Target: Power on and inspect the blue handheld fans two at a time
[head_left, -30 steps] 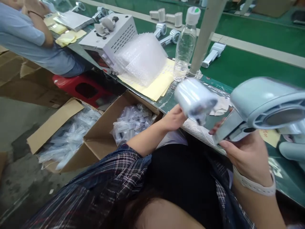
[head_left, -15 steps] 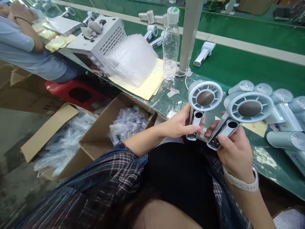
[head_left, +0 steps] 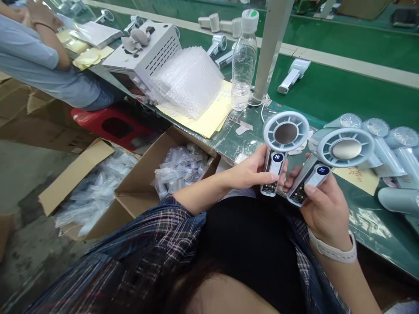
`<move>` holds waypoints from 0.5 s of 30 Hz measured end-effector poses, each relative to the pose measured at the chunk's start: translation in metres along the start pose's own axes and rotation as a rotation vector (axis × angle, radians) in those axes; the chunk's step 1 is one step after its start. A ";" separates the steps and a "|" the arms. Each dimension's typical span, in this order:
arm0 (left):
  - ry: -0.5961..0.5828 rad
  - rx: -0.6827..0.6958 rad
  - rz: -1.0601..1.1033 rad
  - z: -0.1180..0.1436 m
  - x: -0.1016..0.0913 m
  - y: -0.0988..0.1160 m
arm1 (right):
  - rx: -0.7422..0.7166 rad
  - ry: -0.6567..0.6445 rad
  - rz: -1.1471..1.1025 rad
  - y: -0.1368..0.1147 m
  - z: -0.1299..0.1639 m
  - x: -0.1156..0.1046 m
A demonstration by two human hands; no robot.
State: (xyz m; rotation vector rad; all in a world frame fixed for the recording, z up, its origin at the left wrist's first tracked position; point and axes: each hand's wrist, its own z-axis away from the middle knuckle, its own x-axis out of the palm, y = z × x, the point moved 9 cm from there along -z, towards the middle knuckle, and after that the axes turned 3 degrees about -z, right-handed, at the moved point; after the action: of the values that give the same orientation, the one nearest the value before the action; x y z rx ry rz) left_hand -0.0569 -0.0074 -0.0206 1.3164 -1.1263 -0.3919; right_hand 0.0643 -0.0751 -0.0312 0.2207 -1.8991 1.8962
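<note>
My left hand (head_left: 253,170) is closed round the handle of a light blue handheld fan (head_left: 276,161), its thumb lying on the handle's front below the small display. A second, matching handheld fan (head_left: 317,172) is gripped by my right hand (head_left: 327,205), the thumb at the button under its display. Both round displays are lit and read 20. The fans stand side by side, ring heads up, facing me, with the lower handles partly see-through. Some fingers are hidden behind the handles.
Several wrapped fans (head_left: 401,144) lie on the bench at right. A plastic bottle (head_left: 244,61) stands beside a post, near stacked bubble bags (head_left: 191,80) and a grey instrument (head_left: 144,56). Open cartons (head_left: 131,198) hold bagged pieces below. A seated person (head_left: 49,56) is at left.
Both fans' displays have gone from dark to lit, showing 20. My thumbs stay low on the handles. The view has shifted slightly, so the bench appears further right.
</note>
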 end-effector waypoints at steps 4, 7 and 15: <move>0.063 0.018 -0.016 -0.002 -0.007 -0.006 | -0.001 0.010 0.015 0.003 -0.001 0.000; 0.170 0.026 -0.012 -0.004 -0.019 -0.014 | 0.017 0.043 0.012 0.008 -0.002 -0.003; 0.150 0.057 -0.062 0.000 -0.021 -0.005 | 0.042 0.027 0.006 0.011 -0.003 -0.003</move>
State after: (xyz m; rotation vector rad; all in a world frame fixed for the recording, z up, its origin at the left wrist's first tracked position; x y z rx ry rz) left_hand -0.0649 0.0075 -0.0344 1.4094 -0.9796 -0.3027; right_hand 0.0626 -0.0724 -0.0420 0.2011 -1.8456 1.9343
